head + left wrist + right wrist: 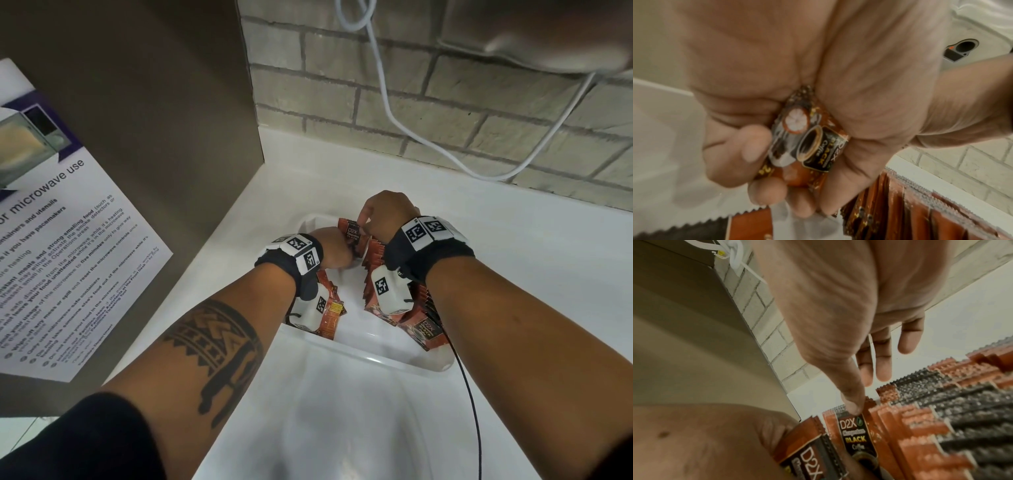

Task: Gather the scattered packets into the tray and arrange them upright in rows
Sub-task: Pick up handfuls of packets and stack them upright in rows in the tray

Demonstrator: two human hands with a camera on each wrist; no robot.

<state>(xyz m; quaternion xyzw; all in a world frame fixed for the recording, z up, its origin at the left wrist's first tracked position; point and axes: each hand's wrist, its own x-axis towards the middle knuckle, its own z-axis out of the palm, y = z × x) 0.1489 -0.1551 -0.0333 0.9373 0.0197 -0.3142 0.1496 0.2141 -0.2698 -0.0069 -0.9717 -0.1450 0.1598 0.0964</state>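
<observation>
A white tray (376, 360) sits on the white counter with both hands inside it. My left hand (332, 251) grips a small bunch of orange-brown coffee packets (807, 146), fingers and thumb curled round them (797, 170). My right hand (383, 212) pinches the top edge of one upright packet (352, 233) at the tray's far end; its thumb presses that packet (855, 434) while the other fingers hang straight. A row of upright packets (931, 426) fills the tray's right side (373, 255). More packets (334, 315) lie at the near left.
A brown appliance side with a microwave notice (68, 257) stands close on the left. The brick wall (445, 102) runs behind, with a white cable (411, 130) hanging down. A black cable (469, 394) trails past the tray's right. A translucent white plastic piece (342, 428) lies in front.
</observation>
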